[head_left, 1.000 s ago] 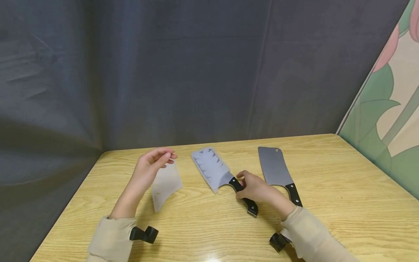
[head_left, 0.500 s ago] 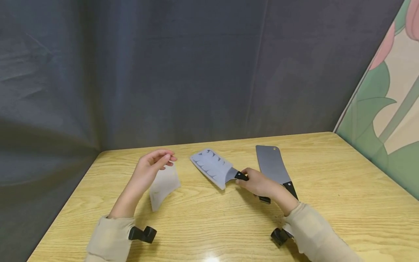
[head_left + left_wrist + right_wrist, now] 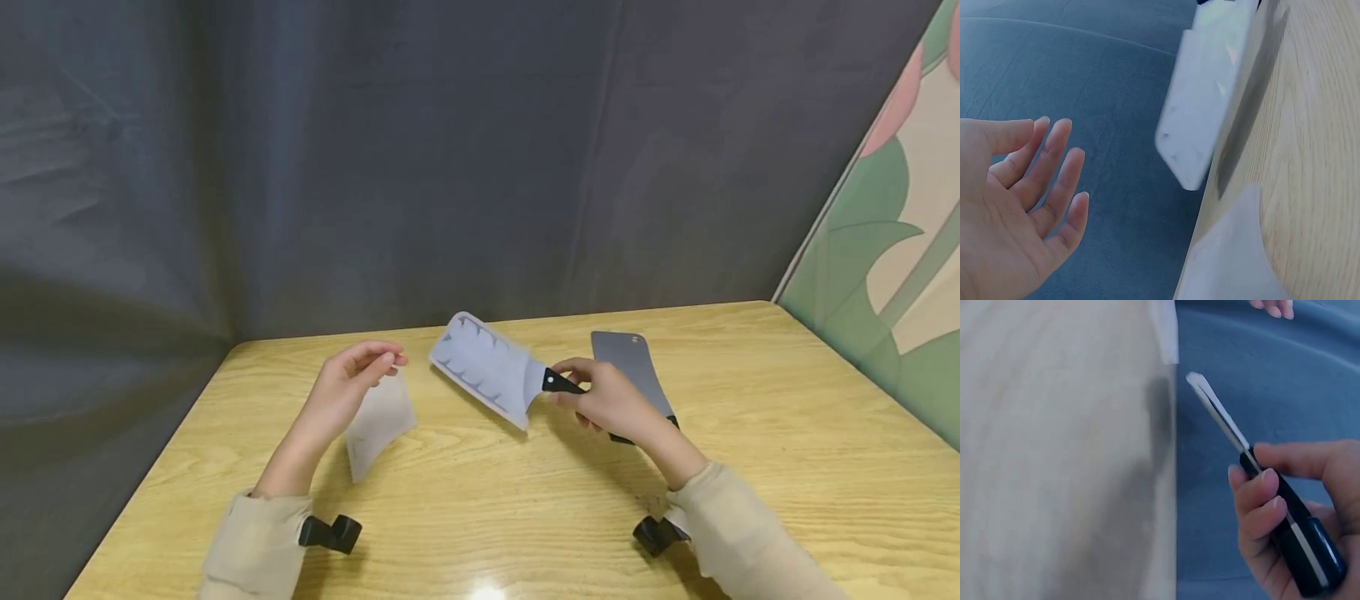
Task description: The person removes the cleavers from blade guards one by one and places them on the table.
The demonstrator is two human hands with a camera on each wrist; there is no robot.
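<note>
Lifted off the table [image 3: 480, 492] since before, the sheathed cleaver [image 3: 487, 371] is gripped by the right hand [image 3: 611, 400]; beside it, the left hand [image 3: 341, 387] is held open over a plastic sheath [image 3: 378, 425].

Soft even light, glare spot on table [image 3: 487, 590], blurred wrist views

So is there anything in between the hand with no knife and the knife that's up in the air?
Nothing visible is in the way. The left hand hovers open above an empty clear cover on the table. The covered cleaver, gripped by the right hand, is raised beside it across a bare gap.
</note>
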